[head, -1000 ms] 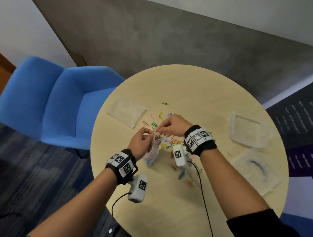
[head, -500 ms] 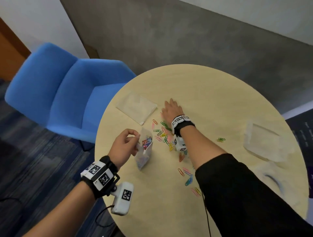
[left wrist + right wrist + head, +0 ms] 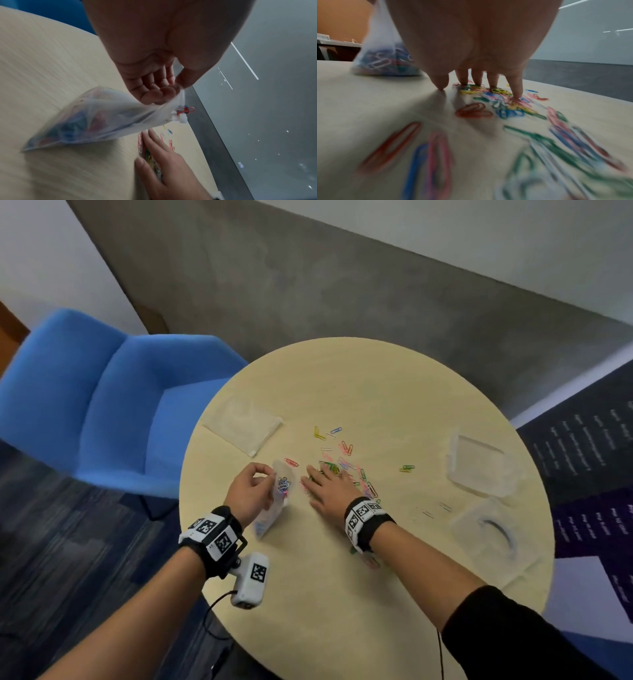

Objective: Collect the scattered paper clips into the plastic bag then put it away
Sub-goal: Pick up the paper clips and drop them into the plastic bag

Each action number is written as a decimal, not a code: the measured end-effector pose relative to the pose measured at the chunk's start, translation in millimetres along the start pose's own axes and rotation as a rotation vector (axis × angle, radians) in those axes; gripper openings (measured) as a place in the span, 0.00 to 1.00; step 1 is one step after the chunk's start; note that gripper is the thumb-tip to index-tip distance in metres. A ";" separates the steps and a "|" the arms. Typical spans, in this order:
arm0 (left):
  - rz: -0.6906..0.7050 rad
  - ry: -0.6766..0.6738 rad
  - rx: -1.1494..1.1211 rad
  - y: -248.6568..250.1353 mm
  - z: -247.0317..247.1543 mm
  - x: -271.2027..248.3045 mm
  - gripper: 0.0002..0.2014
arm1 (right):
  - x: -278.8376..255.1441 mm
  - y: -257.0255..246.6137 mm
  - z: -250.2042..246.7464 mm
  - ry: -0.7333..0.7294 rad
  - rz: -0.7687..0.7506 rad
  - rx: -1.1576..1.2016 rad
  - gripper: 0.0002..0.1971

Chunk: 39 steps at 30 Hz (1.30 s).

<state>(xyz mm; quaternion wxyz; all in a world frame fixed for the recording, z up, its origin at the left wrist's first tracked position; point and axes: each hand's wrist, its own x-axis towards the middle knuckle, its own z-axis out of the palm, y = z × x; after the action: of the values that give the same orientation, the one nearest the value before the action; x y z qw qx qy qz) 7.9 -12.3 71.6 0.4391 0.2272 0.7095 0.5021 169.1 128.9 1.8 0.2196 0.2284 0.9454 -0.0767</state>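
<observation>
A small clear plastic bag (image 3: 277,498) (image 3: 96,119) (image 3: 385,54) partly filled with coloured paper clips stands on the round table, its bottom on the wood. My left hand (image 3: 255,487) (image 3: 164,89) pinches the bag's top edge between thumb and fingers. My right hand (image 3: 329,491) (image 3: 481,86) (image 3: 164,162) lies flat just right of the bag, fingers spread and pressing on a heap of scattered paper clips (image 3: 346,465) (image 3: 501,100). More clips lie loose around and under that wrist (image 3: 426,155).
The beige round table (image 3: 342,611) also carries a flat clear bag (image 3: 243,426) at the far left and two clear plastic packets (image 3: 479,463) (image 3: 493,535) at the right. A few clips (image 3: 407,468) lie apart. A blue armchair (image 3: 102,405) stands left of the table.
My right hand left the bag's mouth, reached out over the far clips, then drew back toward the bag with fingers flat on the clips. My left hand kept hold of the bag.
</observation>
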 end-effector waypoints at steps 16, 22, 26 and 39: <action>-0.016 -0.126 0.145 -5.9 37.6 6.4 0.04 | -67.5 22.9 -16.8 0.473 0.628 1.097 0.10; 0.026 -0.186 0.169 -8.7 55.6 4.5 0.03 | -68.8 -7.1 -66.6 0.411 0.470 2.179 0.07; 0.052 -0.172 0.143 -7.5 59.0 1.5 0.04 | -62.5 -27.1 -64.1 0.324 0.510 2.196 0.04; 0.060 -0.223 0.198 -5.1 60.1 7.0 0.03 | -49.8 -33.0 -75.8 0.265 0.404 0.960 0.10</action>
<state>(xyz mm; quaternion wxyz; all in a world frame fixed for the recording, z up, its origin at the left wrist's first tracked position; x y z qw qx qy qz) 56.1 21.9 57.5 0.4753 0.3448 0.6955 0.4142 164.7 98.4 93.3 -0.0203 0.4883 0.7608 -0.4270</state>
